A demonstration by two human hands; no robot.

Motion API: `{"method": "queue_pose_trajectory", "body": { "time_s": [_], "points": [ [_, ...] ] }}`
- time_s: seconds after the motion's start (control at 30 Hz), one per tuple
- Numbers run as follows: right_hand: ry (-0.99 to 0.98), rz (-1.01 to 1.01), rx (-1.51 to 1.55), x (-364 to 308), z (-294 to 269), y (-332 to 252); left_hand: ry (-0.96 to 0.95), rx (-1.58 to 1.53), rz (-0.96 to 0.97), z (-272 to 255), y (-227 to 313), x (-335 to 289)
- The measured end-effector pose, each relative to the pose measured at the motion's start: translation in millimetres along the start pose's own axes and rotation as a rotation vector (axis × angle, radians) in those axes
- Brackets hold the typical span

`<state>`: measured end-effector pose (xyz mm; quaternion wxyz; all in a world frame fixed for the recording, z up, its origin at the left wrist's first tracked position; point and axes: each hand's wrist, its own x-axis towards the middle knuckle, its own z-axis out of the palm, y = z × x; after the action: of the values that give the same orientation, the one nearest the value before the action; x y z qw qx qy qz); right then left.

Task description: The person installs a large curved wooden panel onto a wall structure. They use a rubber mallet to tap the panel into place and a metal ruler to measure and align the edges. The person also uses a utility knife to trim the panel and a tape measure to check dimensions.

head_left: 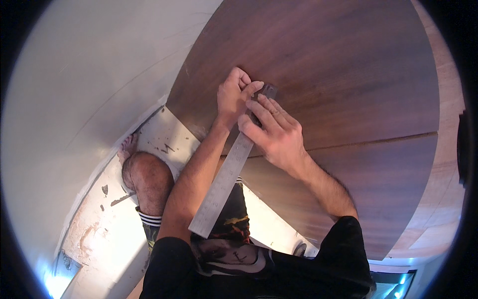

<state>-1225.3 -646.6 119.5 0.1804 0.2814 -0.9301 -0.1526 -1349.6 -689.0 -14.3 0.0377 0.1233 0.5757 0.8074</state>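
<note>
A long metal ruler (pixel 224 177) with faint markings lies slantwise from the dark wood panel (pixel 343 74) down toward my lap. Its far end passes under my hands, where a short dark part (pixel 269 90) shows beyond the fingertips; I cannot tell whether it belongs to the ruler. My right hand (pixel 279 127) lies over the ruler, thumb and fingers closed about it. Just left of that, my left hand (pixel 233 97) has its fingers curled in and its thumb pointing at the dark part. Whatever the left fingers may hold is hidden.
A narrow seam (pixel 368 143) crosses the panel. Paler wood (pixel 428 219) borders its right side. A light wall (pixel 109 74) rises at the left. Dark scraps and stains mark the pale floor (pixel 107 214) beside my bent bare leg (pixel 149 177).
</note>
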Motion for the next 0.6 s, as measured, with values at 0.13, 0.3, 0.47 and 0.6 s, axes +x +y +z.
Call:
{"method": "queue_pose_trajectory", "body": {
  "time_s": [0.13,0.3,0.47,0.6],
  "points": [
    [0.019,-0.004,0.024,3.4,2.6,7.6,0.003,-0.083,0.009,0.2,0.5,2.1],
    [0.018,-0.005,0.009,0.7,-1.4,-1.5,-0.015,-0.012,-0.072,-0.3,2.9,1.0],
    [-0.006,-0.005,-0.014,-6.2,0.3,2.8,-0.008,0.002,-0.071,-0.6,6.5,0.4],
    [-0.005,0.007,0.037,-9.8,-1.0,2.5,0.006,-0.012,-0.065,0.5,5.3,1.3]
  ]
}}
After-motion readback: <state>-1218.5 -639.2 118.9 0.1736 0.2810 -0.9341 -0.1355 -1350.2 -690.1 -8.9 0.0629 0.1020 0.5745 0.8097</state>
